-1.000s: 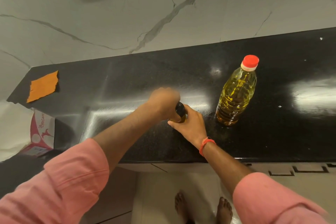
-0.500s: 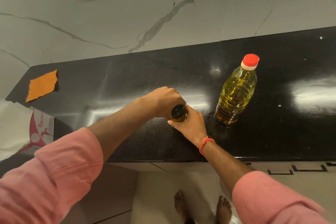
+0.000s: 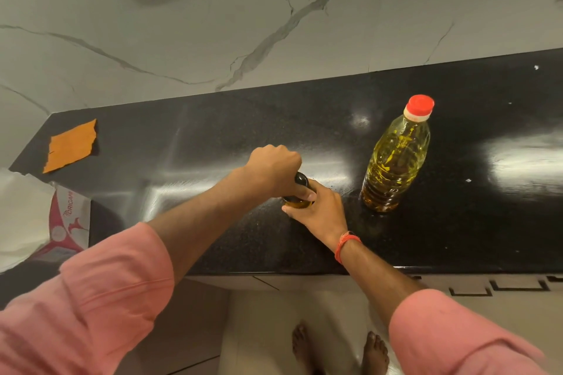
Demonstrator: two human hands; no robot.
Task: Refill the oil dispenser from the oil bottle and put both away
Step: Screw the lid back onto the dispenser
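Left hand curled tight over the black cap of the oil dispenser; right hand wrapped round its body, near the front edge of the black surface. Oil bottle upright and capped just right of the hands, untouched. Orange cloth far left; bare room between.

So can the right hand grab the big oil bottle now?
Probably not yet: the right hand is busy holding the oil dispenser. Nothing on the counter blocks the way to the oil bottle.
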